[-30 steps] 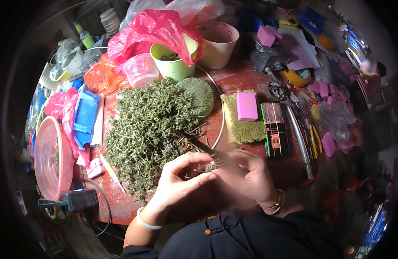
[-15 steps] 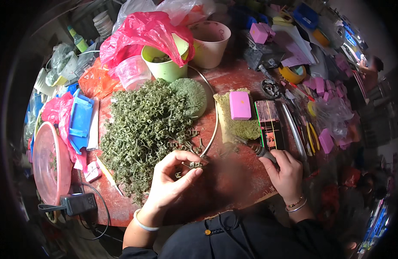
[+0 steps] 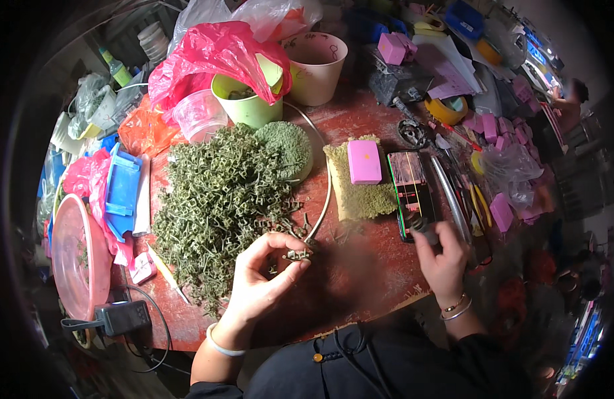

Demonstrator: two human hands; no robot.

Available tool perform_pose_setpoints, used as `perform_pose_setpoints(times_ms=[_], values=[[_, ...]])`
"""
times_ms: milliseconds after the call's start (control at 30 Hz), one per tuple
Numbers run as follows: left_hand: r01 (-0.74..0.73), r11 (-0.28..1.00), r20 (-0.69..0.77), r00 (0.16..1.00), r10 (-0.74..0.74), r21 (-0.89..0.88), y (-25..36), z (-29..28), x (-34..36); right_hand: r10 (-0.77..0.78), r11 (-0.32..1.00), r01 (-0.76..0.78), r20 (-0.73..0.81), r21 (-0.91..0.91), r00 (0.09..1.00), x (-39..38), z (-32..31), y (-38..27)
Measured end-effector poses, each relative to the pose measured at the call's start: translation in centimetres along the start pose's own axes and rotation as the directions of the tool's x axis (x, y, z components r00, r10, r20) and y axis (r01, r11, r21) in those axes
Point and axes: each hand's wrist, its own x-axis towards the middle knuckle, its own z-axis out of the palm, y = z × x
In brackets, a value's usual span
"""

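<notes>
My left hand (image 3: 264, 269) pinches a small dark-green piece (image 3: 296, 255) between thumb and forefinger, at the near right side of a large heap of similar green pieces (image 3: 220, 199). My right hand (image 3: 443, 259) grips a dark-handled tool (image 3: 420, 228) beside the lower end of a phone (image 3: 412, 189) with a lit screen. Most of the tool is hidden by the fingers and its front end is hard to make out. To the phone's left, a pink block (image 3: 365, 163) sits on a yellowish bed of tiny green pieces (image 3: 373, 201).
Behind the heap stand a light-green bucket (image 3: 244, 110) under a pink plastic bag (image 3: 210, 56), and a white bucket (image 3: 318, 73). Pliers (image 3: 481, 207) and pink blocks (image 3: 501, 211) lie at right. A pink basin (image 3: 77, 259) and a black power bank (image 3: 123, 318) are at left. A white cable (image 3: 329, 179) curves across the red table.
My right hand has lifted the tool away from the tiny green pieces, over to the phone's lower end. My left hand keeps its pinch in nearly the same place.
</notes>
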Motion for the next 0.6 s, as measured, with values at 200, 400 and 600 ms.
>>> perform_pose_setpoints(times_ms=[200,400,600], values=[[0.017,0.999,0.004,1.0,-0.017,-0.048,0.2,0.2,0.0,0.186,0.982,-0.186,-0.108,0.009,0.977,1.6,0.6,4.4],[0.034,0.997,0.011,0.999,-0.034,-0.066,0.2,0.2,0.0,0.249,0.968,-0.249,-0.025,0.004,0.968,2.0,1.2,6.8],[0.039,0.998,-0.005,0.999,-0.039,-0.058,0.2,0.2,0.1,0.192,0.981,-0.192,-0.037,-0.022,0.981,2.1,1.2,5.1]])
